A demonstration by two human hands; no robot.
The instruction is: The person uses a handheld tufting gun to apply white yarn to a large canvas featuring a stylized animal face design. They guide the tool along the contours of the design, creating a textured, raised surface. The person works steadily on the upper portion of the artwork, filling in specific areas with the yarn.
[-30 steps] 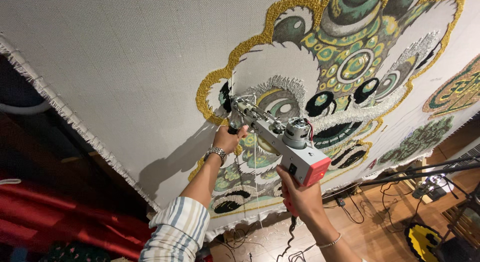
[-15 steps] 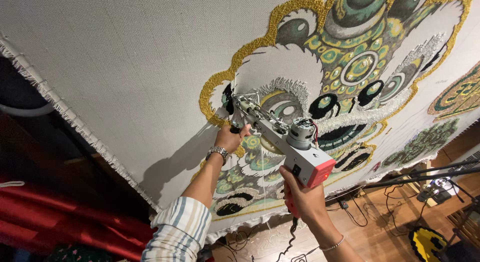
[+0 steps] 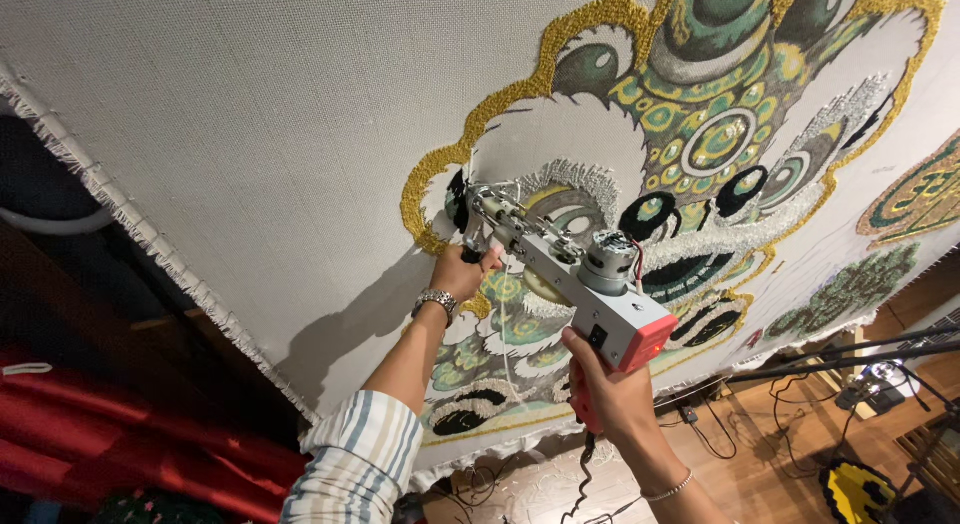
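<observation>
Frayed fringe edge (image 3: 150, 246) of stretched backing cloth (image 3: 250, 114) noted at left; wide untufted area lies between fringe and gold outline (image 3: 520, 94). Tufting gun (image 3: 565, 274) seen grey-bodied, red at rear, motor on top, tip pressed against cloth inside white patch beside gold outline. Left hand (image 3: 462, 274) wrapped around front grip; right hand (image 3: 605, 389) closed on rear handle. Against earlier frame, gun tip shifted slightly along outline.

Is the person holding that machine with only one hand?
No, both hands grip the tufting gun: the left hand holds its front handle and the right hand holds its rear grip.
</observation>
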